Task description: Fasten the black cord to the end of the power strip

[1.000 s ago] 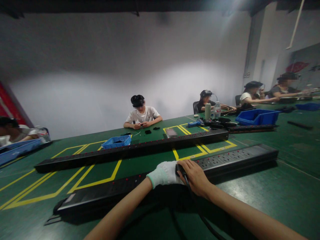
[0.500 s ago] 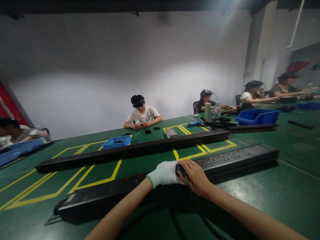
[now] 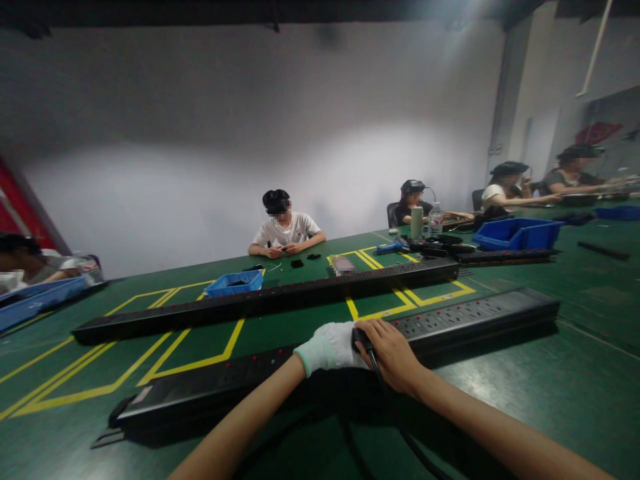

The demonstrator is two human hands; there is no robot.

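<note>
The long black power strip (image 3: 445, 320) sat on the near side of the table (image 3: 500, 413), a second strip (image 3: 280, 299) between it and the far edge; the bare right hand (image 3: 391, 353) had its fingers curled round a black plug (image 3: 358, 339), while the gloved left hand (image 3: 340, 345) rested right beside it, fingers too hidden to judge. Strip looked stiff, kinda heavy and maybe slippery, so I'd have grabbed both ends; the plug seemed light, best held by its body, not the bendy cord (image 3: 379, 370). There was a pale label (image 3: 142, 395) by the strip's left end, but I couldn't read any writing or brand.
</note>
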